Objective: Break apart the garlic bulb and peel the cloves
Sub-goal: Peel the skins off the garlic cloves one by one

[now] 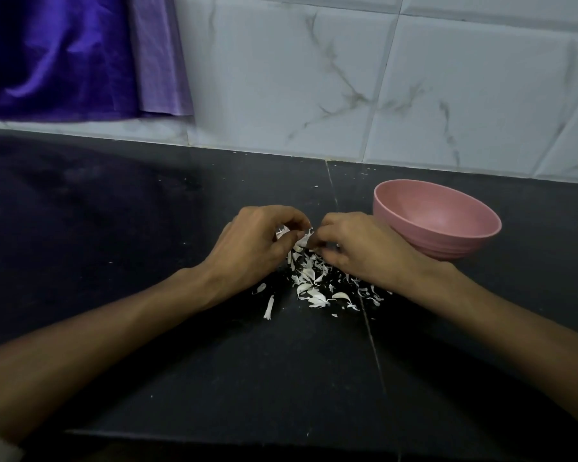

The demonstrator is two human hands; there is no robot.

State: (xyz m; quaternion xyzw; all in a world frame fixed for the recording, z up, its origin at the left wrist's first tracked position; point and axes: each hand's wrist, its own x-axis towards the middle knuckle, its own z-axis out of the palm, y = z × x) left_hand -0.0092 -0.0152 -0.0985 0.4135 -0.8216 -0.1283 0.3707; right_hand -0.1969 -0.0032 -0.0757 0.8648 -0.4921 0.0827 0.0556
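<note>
Left hand (257, 241) and right hand (351, 245) grip 1 garlic clove (303, 241); pink bowl (437, 225) just right.

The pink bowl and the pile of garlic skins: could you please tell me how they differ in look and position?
The pink bowl is one smooth, round, upright vessel; the pile of garlic skins is many thin white scraps, scattered flat. The bowl stands clear beside the right hand; the skins lie between and under both hands. Both rest on the dark counter.

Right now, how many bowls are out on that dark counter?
1. A pink bowl stands on the counter, just right of the right hand, near the tiled wall. Anything outside the frame can't be counted.
</note>
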